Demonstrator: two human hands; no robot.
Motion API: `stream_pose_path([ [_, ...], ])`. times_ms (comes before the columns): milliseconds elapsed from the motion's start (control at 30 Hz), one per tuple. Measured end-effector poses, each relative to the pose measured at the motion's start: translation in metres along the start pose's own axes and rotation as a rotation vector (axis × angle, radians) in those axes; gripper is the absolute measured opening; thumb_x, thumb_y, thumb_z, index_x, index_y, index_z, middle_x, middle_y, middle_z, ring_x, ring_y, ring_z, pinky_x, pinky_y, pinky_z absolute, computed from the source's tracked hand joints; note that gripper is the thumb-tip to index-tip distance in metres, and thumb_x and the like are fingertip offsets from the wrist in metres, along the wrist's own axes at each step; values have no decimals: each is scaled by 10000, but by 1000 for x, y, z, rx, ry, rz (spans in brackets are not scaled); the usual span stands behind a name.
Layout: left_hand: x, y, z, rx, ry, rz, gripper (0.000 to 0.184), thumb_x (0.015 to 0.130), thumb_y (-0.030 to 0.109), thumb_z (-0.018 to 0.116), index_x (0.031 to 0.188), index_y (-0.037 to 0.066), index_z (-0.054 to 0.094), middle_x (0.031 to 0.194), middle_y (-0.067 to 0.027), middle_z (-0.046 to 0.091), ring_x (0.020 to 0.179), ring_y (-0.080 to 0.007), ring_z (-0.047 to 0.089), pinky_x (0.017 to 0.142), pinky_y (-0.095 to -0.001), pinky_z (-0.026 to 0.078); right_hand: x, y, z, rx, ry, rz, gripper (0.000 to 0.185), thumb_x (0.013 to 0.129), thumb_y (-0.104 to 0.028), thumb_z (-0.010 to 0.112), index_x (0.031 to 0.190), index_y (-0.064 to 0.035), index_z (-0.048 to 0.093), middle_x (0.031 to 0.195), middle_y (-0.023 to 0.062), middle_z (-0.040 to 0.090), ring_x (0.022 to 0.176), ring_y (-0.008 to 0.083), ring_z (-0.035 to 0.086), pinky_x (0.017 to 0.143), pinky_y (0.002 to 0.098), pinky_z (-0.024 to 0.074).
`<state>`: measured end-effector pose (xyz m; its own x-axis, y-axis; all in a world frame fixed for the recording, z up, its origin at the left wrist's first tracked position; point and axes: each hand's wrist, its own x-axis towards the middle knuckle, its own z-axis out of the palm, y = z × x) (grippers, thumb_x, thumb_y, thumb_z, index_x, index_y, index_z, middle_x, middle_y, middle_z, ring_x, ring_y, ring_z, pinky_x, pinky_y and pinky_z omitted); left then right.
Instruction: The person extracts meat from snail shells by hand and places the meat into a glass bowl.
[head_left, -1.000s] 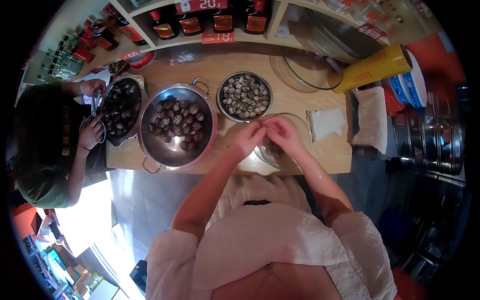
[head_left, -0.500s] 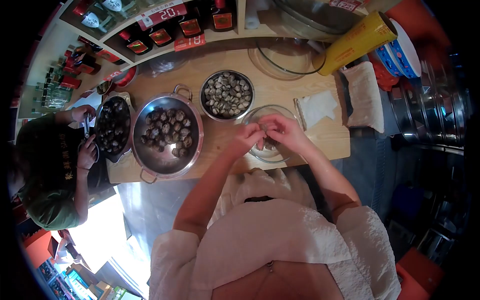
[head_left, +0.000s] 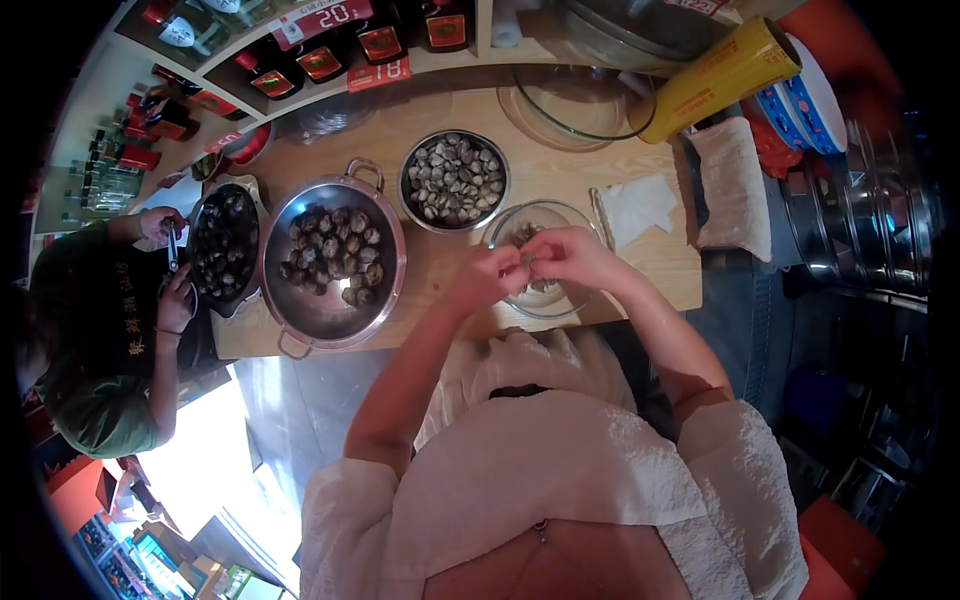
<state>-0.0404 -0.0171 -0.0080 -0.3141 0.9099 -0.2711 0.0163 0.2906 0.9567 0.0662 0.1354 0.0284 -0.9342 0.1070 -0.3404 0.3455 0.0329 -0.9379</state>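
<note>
My left hand [head_left: 495, 275] and my right hand [head_left: 570, 258] meet above a clear glass bowl [head_left: 545, 314]. Both are closed in a pinch, fingertips together around what looks like a small clam, mostly hidden by the fingers. Several small brownish pieces [head_left: 524, 233] lie in the glass bowl. Just behind it to the left, a steel bowl [head_left: 456, 228] is full of clams [head_left: 455, 180]. A white napkin [head_left: 638, 210] lies to the right of the glass bowl.
A two-handled steel basin [head_left: 330, 328] holds dark round shellfish [head_left: 335, 250]. At far left, a co-worker's hands [head_left: 172, 290] hold a metal tool [head_left: 173, 248] beside a dark shellfish tray [head_left: 225, 245]. A large glass bowl [head_left: 575, 130], yellow roll [head_left: 715, 80] and bottle shelf [head_left: 420, 65] line the back.
My hands stay over the glass bowl, pinched together; the fingers have shifted slightly and my right hand is turned a little more inward. The view has tilted a little.
</note>
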Motion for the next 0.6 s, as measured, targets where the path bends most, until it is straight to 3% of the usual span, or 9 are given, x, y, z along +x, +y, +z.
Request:
stream_pose_path([
  [100, -5, 7, 2, 25, -28, -26, 105, 758, 75, 537, 684, 3, 518, 593, -37, 561, 551, -80, 532, 517, -227, 414, 0, 4, -1, -9, -29, 14, 187, 677, -58, 637, 852, -2, 599, 679, 16, 581, 627, 56, 515, 564, 207, 422],
  [367, -7, 9, 0, -30, -154, -61, 92, 750, 78, 523, 692, 6, 533, 597, -57, 582, 558, -85, 542, 527, -230, 419, -3, 0, -1, -102, -66, 18, 167, 668, -54, 634, 818, 4, 588, 692, 30, 594, 633, 68, 526, 575, 211, 425],
  [433, -8, 11, -1, -45, -169, -49, 89, 750, 74, 517, 694, 7, 532, 599, -59, 585, 561, -87, 545, 528, -229, 419, -3, 2, -2, 76, -121, 43, 177, 678, -43, 626, 841, 12, 581, 707, 36, 598, 648, 72, 536, 580, 211, 430],
  [600, -9, 8, -1, -68, -176, -44, 79, 752, 61, 502, 698, 7, 523, 617, -56, 579, 577, -92, 556, 537, -226, 417, -3, 0, 0, 166, -133, 105, 168, 701, -41, 609, 853, 17, 569, 725, 47, 597, 661, 88, 556, 585, 215, 448],
])
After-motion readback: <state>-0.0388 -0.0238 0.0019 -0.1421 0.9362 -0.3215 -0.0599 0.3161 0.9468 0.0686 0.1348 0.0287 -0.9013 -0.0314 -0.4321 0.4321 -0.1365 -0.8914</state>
